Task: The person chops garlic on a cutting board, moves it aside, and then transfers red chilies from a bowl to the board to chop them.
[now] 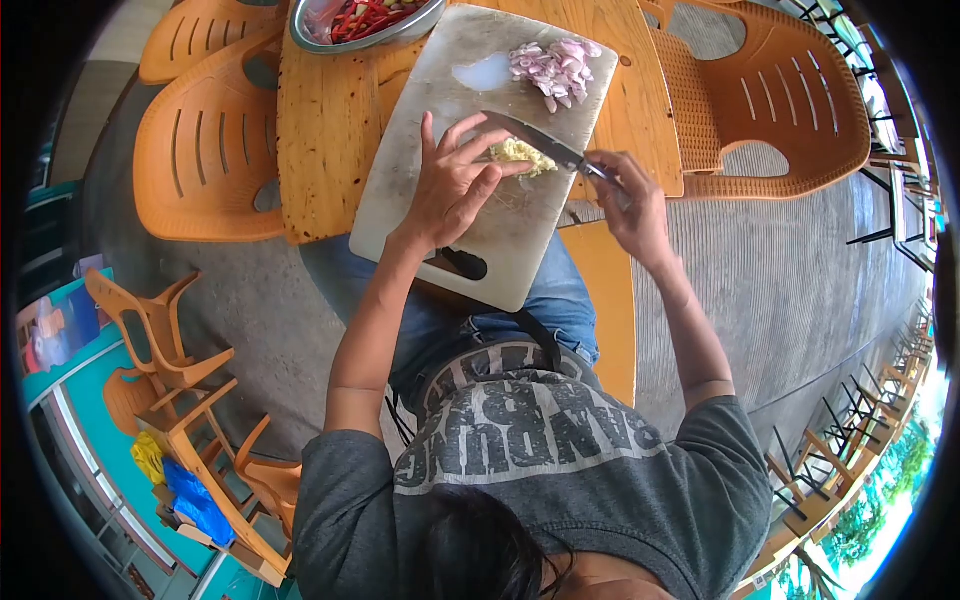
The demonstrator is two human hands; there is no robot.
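My right hand (634,208) is wrapped round the handle of a kitchen knife (540,139). Its blade points up and left, above a small heap of finely chopped garlic (522,155). My left hand (455,187) has its fingers spread, with the upper fingertips right at the blade's tip and another finger reaching along the lower edge of the garlic. Beneath them lies a worn white cutting board (400,170), tilted toward my lap. A pile of sliced shallots (562,70) rests on its far right part.
A metal bowl (400,32) with sliced red chillies stands beyond the board on the wooden table (320,130). Orange chairs flank the table at left (210,145) and right (770,100). The board's near end overhangs my lap.
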